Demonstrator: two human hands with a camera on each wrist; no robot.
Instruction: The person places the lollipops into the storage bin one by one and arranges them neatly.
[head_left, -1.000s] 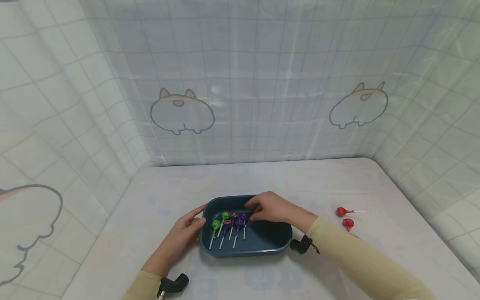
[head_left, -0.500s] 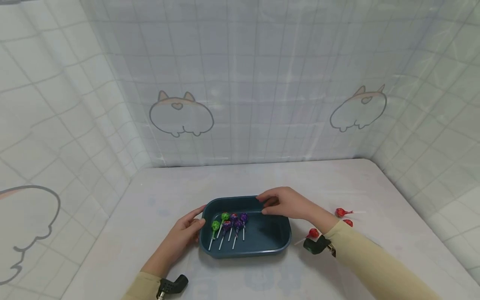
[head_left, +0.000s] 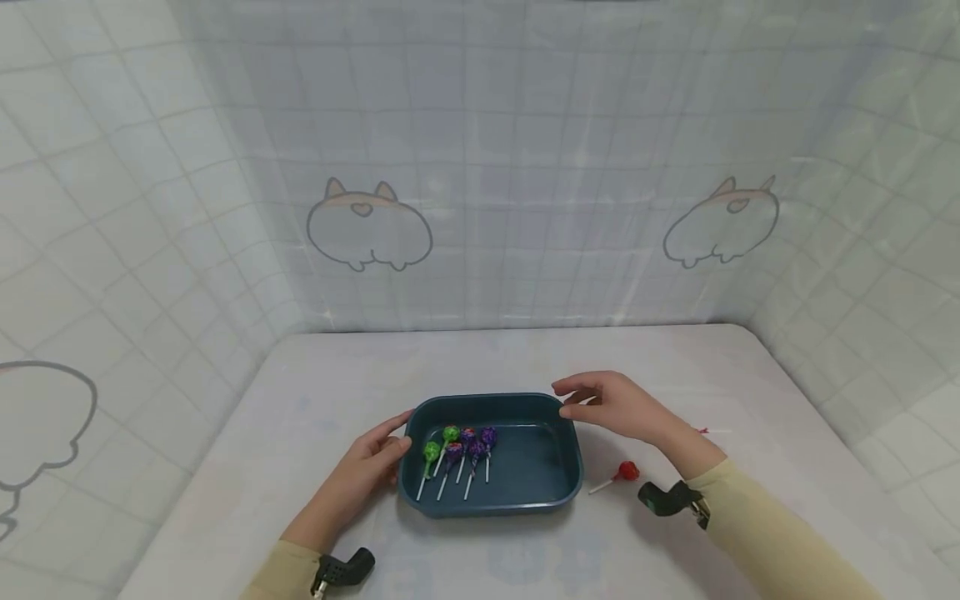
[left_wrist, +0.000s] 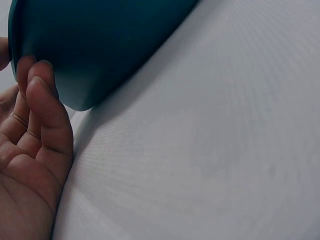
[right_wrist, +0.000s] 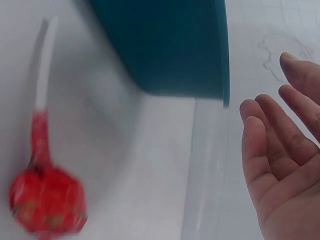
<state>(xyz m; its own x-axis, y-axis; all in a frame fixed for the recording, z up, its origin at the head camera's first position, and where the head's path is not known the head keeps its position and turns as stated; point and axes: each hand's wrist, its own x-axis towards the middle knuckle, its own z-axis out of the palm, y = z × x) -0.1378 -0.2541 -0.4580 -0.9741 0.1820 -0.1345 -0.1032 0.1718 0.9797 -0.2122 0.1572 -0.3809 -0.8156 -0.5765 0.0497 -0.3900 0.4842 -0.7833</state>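
My left hand holds the left end of a dark blue-green tray; its thumb is at the rim, and its bent fingers lie against the outer wall. Inside the tray's left half lie two green lollipops and several purple lollipops, sticks toward me. Just off the tray's back right corner, my right hand hovers with loosely bent fingers and nothing in them. Below it, a red lollipop lies on the table, its stick pointing toward the tray.
A red wrapper tip shows past the right forearm, which hides the rest. The white table meets a tile-patterned curtain at the back and both sides.
My right hand has moved out of the tray to the right, past its rim. The nearest red lollipop has come into view; the forearm now covers the farther red ones. The left hand stays put.
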